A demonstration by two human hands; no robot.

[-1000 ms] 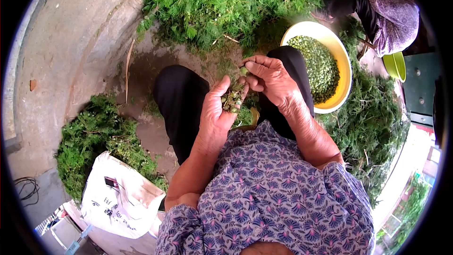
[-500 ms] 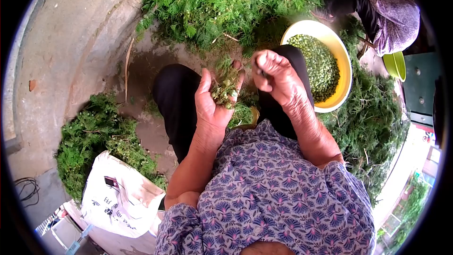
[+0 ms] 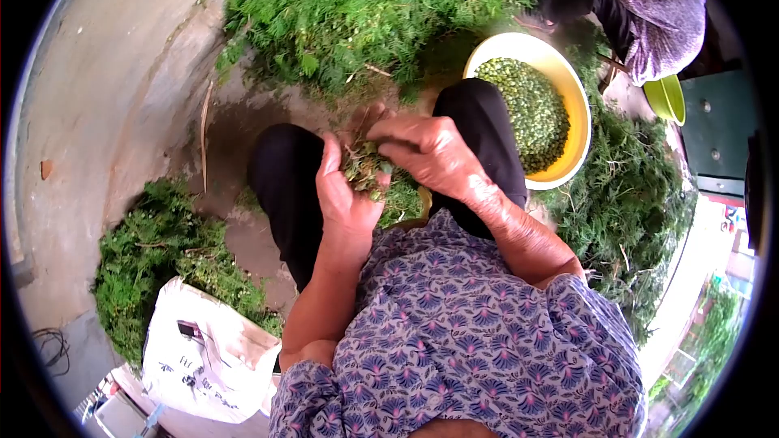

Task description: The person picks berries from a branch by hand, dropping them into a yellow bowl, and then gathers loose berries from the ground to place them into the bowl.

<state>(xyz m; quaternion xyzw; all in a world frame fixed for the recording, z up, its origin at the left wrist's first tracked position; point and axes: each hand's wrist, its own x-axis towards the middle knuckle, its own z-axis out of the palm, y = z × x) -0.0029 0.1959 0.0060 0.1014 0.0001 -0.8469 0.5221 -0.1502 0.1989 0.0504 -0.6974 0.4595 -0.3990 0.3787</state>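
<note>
My left hand is cupped palm up above the gap between my knees, holding a small clump of green and brown plant bits. Reaching in from the right, my right hand has its fingertips at the clump, bent together; whatever is between them is too small to name. A yellow basin with a pale rim stands beyond my right knee, filled with small green berries.
Leafy green branches are heaped ahead, at the left and at the right. A white sack lies lower left. Another person sits upper right near a green bowl.
My right hand has moved left, from near my right knee to the clump in my left hand. The view has shifted slightly, and the clump stays in my left hand.
</note>
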